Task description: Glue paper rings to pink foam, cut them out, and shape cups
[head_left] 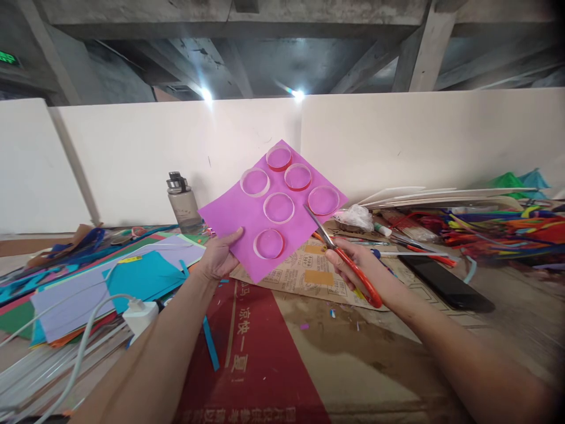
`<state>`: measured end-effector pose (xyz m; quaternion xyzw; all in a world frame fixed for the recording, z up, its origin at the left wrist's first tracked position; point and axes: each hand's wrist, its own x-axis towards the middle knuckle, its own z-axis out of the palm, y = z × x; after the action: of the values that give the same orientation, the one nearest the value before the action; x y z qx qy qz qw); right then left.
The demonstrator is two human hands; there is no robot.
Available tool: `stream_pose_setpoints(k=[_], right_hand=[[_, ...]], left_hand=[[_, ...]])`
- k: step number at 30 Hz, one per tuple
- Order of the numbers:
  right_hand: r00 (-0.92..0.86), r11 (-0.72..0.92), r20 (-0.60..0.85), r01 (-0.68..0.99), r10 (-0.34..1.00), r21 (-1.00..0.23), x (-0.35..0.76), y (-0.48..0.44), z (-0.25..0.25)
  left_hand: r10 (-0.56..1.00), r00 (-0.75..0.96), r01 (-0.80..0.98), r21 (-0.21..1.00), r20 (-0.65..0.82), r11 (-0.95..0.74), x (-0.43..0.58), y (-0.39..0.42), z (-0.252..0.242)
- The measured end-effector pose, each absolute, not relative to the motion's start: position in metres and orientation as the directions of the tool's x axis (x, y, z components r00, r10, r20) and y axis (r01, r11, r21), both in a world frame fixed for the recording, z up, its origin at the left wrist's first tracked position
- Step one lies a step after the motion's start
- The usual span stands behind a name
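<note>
My left hand (221,254) pinches the lower left edge of a purple paper sheet (229,213), thumb on top, holding it up above the table. Several short paper rings stand on the sheet, among them a white ring (279,208) in the middle and a red-sided ring (270,244) nearest me. In my right hand (353,262) is a pair of scissors (353,268) with orange-red handles. Their blades point up and left, with the tip over the sheet's right part beside a ring; whether they touch the paper I cannot tell.
Coloured paper sheets (79,306) and a white charger with a cable (140,318) lie at left. A water bottle (184,206) stands behind. At right are a black phone (445,282) and colourful pipe cleaners (507,235). Cardboard (309,353) covers the table below.
</note>
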<state>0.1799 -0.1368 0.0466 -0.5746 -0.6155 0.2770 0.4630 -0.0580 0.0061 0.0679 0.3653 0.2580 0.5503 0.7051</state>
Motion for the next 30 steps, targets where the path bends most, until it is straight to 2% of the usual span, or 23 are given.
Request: stream_pose_setpoints(k=[5, 15, 23, 30], right_hand=[[0.049, 0.258, 0.321, 0.486, 0.946, -0.835, 0.185, -0.133, 0.04], [0.197, 0.074, 0.178, 0.441, 0.964, -0.894, 0.173, -0.142, 0.055], [0.091, 0.219, 0.317, 0.545, 0.944, -0.809, 0.183, -0.136, 0.044], [0.106, 0.218, 0.334, 0.569, 0.937, -0.793, 0.185, -0.135, 0.041]], left_hand=[[0.953, 0.297, -0.563, 0.818, 0.067, 0.118, -0.057, 0.007, 0.063], [0.951, 0.294, -0.564, 0.821, 0.098, 0.09, -0.062, 0.01, 0.064], [0.943, 0.309, -0.548, 0.834, 0.12, 0.074, -0.061, 0.01, 0.064], [0.95, 0.3, -0.532, 0.842, 0.087, 0.091, -0.058, 0.008, 0.061]])
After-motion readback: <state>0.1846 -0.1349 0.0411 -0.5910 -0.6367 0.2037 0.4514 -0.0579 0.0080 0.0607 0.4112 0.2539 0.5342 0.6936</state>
